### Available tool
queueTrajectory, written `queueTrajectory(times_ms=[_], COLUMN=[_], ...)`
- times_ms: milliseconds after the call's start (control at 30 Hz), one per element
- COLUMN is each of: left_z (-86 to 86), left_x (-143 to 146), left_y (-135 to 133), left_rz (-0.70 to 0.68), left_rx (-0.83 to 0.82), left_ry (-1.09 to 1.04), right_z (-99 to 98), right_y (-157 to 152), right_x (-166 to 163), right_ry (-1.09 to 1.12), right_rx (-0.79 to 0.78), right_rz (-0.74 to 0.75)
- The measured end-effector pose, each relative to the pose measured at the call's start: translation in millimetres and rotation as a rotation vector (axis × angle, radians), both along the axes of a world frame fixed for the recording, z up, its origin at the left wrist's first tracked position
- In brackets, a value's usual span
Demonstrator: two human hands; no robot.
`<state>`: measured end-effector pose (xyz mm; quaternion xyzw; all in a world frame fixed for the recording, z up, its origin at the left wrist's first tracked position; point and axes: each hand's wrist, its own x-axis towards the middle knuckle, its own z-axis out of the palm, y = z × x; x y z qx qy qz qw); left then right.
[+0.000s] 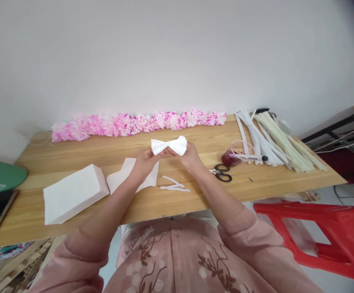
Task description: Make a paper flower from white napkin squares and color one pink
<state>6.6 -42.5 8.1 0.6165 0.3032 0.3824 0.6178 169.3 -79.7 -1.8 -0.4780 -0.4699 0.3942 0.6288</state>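
Between my two hands, raised over the table, is a white paper bow (pixel 168 145), pleated and pinched in at its middle. My left hand (pixel 148 159) grips its left fan from below. On the other side, my right hand (pixel 187 156) has its fingers closed around the right fan. Under my left forearm lie loose white paper sheets (pixel 148 179), partly hidden by the arm. Short white strips (pixel 175 186) rest on the wood below the bow. A thick stack of white paper (pixel 74 195) sits to the left.
A row of pink and white paper flowers (pixel 137 123) runs along the wall. Black-handled scissors (pixel 222 172), a jar of dark red liquid (pixel 231 158) and bundles of white strips (pixel 263 138) and cream strips (pixel 291 142) lie right. A red plastic stool (pixel 317 236) stands below the table (pixel 152 207).
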Motion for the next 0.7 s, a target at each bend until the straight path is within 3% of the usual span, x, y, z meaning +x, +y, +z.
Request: queueTrajectory(times_ms=[133,300,500,700], left_z=[0.1,-7.0,-2.7,3.3], left_x=[1.0,4.7,5.3,3.4], left_y=[-8.5,-11.2,-14.4,-14.9], left_rz=[-0.003,0.011,0.009,-0.015], left_rx=[0.035,0.096,0.148,0.068], left_ry=[0.082,0.172,0.121,0.038], right_z=[-6.7,0.8,7.2,6.6], right_y=[0.1,-8.5,-17.6,-20.4], right_x=[0.9,-9.9,-21.1,-26.4], right_ry=[-0.066,-0.131,-0.106,-0.078], right_rx=[0.022,0.025,0.042,0.119], right_rz=[-0.1,-0.091,-0.069,-0.073])
